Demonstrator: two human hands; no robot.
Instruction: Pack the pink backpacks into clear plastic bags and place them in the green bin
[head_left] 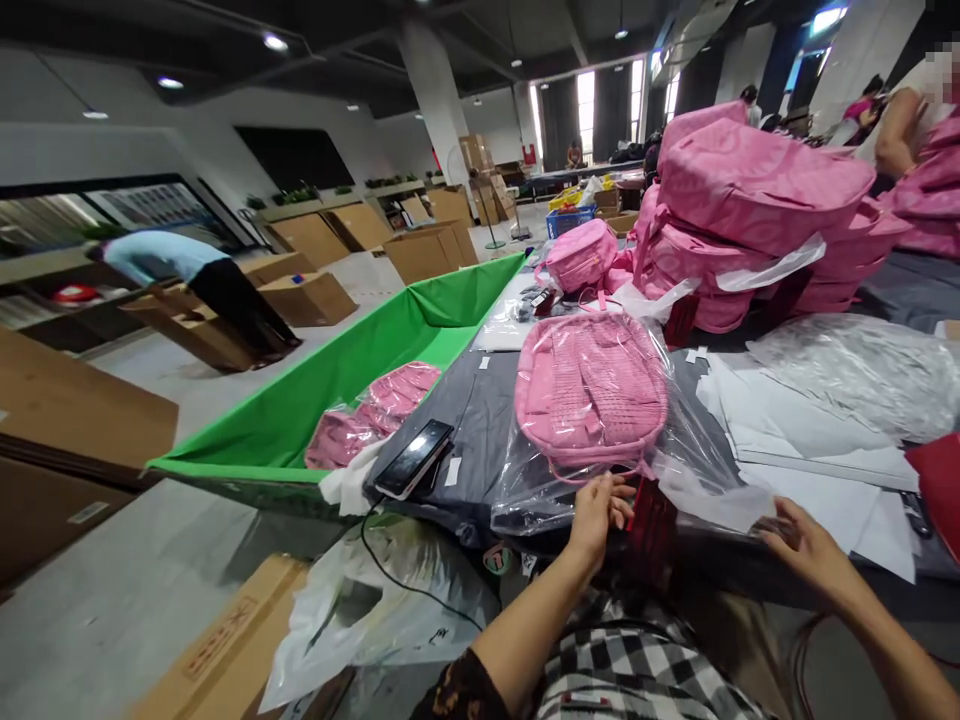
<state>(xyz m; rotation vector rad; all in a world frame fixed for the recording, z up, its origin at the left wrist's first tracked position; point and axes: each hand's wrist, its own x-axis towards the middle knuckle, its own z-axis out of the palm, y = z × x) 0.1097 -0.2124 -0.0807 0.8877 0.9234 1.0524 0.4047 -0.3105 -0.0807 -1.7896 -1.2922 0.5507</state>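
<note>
A pink backpack [589, 390] lies in a clear plastic bag [525, 490] on the dark-covered table in front of me, straps upward. At the bag's near edge, the fingers of my left hand [598, 515] are curled on the plastic, just below the backpack. Beside those fingers a dark red tag [652, 525] hangs over the table edge. My right hand [806, 545] is off to the right, its thumb and fingers closed on the corner of the plastic bag. Whitish translucent film [701, 490] stretches between the two hands.
Stuffed pink backpacks [757, 190] are piled at the back right. White paper sheets [810, 420] and crumpled clear plastic [862, 365] lie to the right. A phone-like device [412, 460] with a cable rests left, next to a green bin [247, 430] holding bagged pink items. A person [187, 265] bends over cartons.
</note>
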